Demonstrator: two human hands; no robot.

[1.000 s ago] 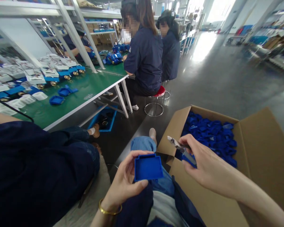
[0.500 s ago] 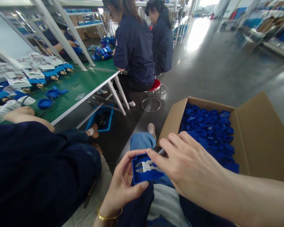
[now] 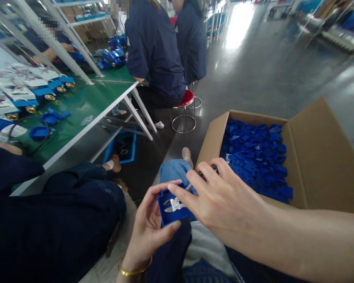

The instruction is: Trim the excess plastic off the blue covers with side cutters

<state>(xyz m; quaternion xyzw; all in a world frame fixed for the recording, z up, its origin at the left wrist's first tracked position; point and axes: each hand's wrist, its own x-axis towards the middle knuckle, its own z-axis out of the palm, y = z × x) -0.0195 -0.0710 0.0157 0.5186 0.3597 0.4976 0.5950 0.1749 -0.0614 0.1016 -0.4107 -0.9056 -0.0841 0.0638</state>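
Observation:
A small open blue plastic box-shaped part (image 3: pixel 169 219) is pinched at its edges between the thumb and fingers of my left hand (image 3: pixel 149 222), which has a gold bracelet at the wrist. Over the inside of the part lie the silver jaws of a pair of cutting nippers (image 3: pixel 174 205), slightly apart. My right hand (image 3: pixel 216 198) is curled round the nippers' handles, which it mostly hides, and its index finger reaches along the part's upper edge. Whether the jaws touch the blue plastic I cannot tell.
An open cardboard box (image 3: pixel 296 165) full of blue parts (image 3: pixel 253 157) stands at the right. At the left, a green-topped table (image 3: pixel 76 114) bears white-and-blue assemblies. A co-worker (image 3: pixel 14 220) sits close on my left; others sit ahead by red stools (image 3: pixel 186 98). A blue crate (image 3: pixel 132 147) is beneath the table.
Both hands, with the blue part and nippers, have shifted slightly left in view. The right fingers have moved a little on the handles. The camera view has tilted down and the co-worker's arm has shifted.

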